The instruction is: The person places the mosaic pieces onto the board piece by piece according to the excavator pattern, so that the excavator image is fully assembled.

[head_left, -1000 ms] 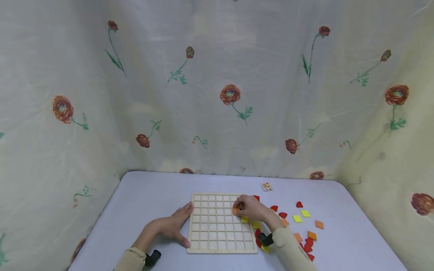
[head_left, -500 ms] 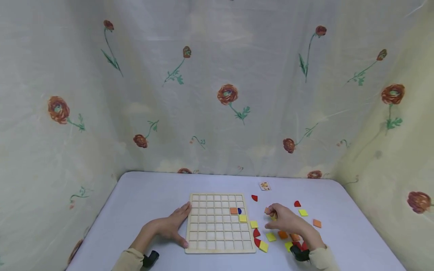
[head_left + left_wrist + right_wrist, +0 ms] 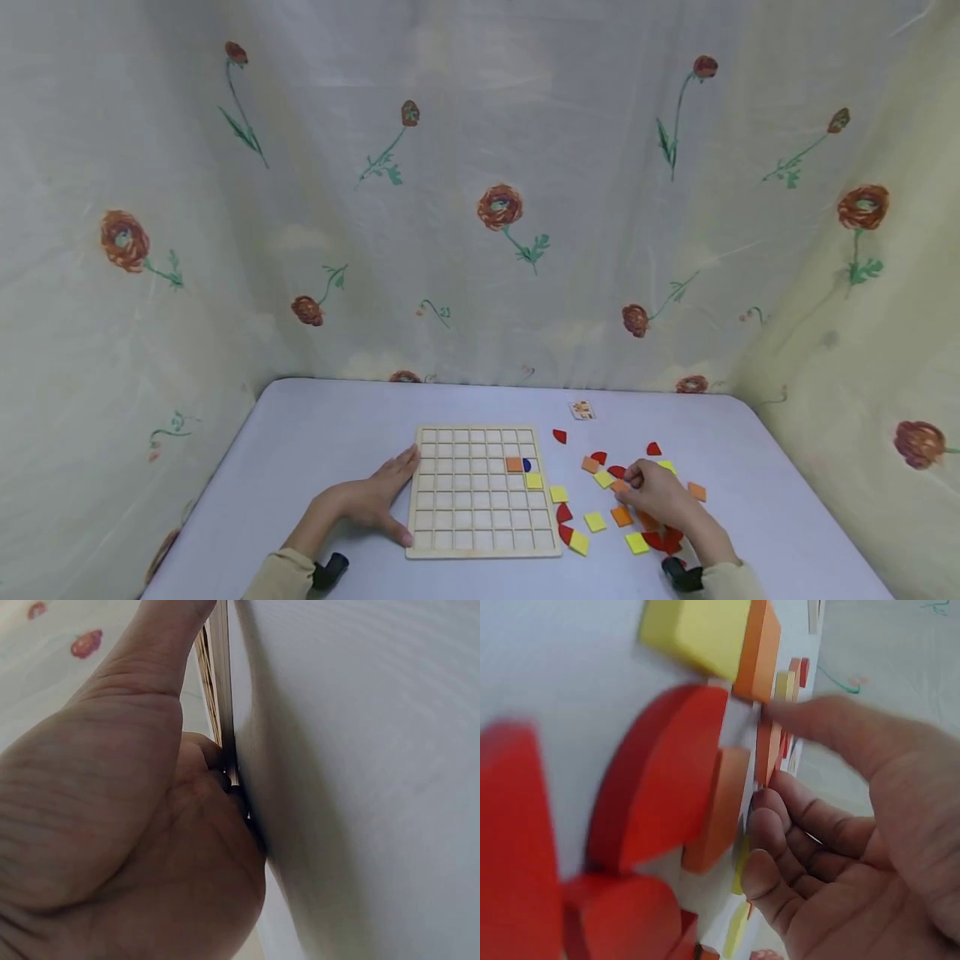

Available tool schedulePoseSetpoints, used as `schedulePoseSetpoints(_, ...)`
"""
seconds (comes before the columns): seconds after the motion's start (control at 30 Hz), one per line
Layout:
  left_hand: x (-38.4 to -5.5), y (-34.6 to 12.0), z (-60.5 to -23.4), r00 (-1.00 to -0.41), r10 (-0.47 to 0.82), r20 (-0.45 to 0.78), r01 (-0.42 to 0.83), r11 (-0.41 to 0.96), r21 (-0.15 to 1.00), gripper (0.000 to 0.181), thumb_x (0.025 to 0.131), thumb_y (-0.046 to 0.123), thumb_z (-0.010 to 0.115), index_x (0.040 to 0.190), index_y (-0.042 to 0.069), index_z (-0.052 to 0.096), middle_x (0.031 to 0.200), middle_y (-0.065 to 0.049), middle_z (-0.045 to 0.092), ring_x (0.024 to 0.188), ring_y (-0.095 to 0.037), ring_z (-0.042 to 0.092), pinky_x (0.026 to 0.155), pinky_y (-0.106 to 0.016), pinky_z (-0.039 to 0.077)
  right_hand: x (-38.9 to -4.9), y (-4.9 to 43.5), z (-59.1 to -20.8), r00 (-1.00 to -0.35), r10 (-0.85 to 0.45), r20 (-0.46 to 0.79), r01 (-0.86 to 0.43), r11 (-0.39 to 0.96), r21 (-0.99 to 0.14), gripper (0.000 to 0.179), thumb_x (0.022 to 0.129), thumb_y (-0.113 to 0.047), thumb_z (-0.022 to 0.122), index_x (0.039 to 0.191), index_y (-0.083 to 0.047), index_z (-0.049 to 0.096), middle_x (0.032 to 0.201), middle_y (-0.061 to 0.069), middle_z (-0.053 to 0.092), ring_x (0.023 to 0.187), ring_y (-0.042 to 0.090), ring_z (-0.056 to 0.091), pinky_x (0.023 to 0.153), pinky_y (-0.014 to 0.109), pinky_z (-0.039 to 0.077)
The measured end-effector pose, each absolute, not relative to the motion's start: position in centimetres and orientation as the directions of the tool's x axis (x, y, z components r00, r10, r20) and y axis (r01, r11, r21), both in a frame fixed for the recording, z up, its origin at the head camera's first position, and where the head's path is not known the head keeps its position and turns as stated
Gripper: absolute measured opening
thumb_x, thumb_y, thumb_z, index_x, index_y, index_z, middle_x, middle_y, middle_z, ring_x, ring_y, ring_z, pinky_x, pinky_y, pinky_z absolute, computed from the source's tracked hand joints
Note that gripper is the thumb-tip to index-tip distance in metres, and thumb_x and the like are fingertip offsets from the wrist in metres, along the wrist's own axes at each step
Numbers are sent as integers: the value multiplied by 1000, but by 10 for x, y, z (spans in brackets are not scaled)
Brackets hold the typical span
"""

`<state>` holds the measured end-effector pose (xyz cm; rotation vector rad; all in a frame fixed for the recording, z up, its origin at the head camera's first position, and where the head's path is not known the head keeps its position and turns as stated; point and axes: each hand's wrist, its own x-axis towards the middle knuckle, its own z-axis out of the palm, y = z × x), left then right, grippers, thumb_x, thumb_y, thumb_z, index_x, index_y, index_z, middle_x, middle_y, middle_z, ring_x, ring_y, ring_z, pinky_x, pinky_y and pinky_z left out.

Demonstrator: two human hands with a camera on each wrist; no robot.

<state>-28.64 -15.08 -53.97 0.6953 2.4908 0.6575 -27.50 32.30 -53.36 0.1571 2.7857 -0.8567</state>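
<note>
My left hand rests against the left edge of a wooden grid board, fingers spread along it and the thumb near its lower corner. In the left wrist view the same hand hides most of the board. On the board lie an orange square tile, a dark blue half-round piece and a yellow tile. To the right of the board, my right hand pinches an orange tile between thumb and index finger, low among the loose pieces.
Loose yellow, orange and red pieces lie right of the board, including a yellow tile, an orange tile and a red quarter-round piece. A small picture card lies at the back. A flowered curtain hangs behind the table.
My right hand has let go of the orange tile on the board and moved right to the loose pieces, where it takes another orange tile. The left hand stays at the board's edge.
</note>
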Motion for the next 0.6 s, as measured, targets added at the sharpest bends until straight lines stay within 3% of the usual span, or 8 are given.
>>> schedulePoseSetpoints(0.33,-287,-151,-539,-748,597,-291,366,736,569,130,65,55,83,155,3,4,163,-16,-3,151,-32,1,122,-50,9,-278,307,-526,-978,10,-208,126,822,-555,26,81,-21,77,95,-5,61,82,4,58,71,16,51,61,25,47)
schedulePoseSetpoints(0.6,-286,-152,-539,-749,598,-287,372,737,564,130,65,56,82,155,3,4,163,-16,-4,151,-32,1,122,-50,10,-286,261,-522,-982,-144,-126,-38,793,-608,27,76,-23,82,92,-12,64,80,0,58,74,14,50,61,21,44)
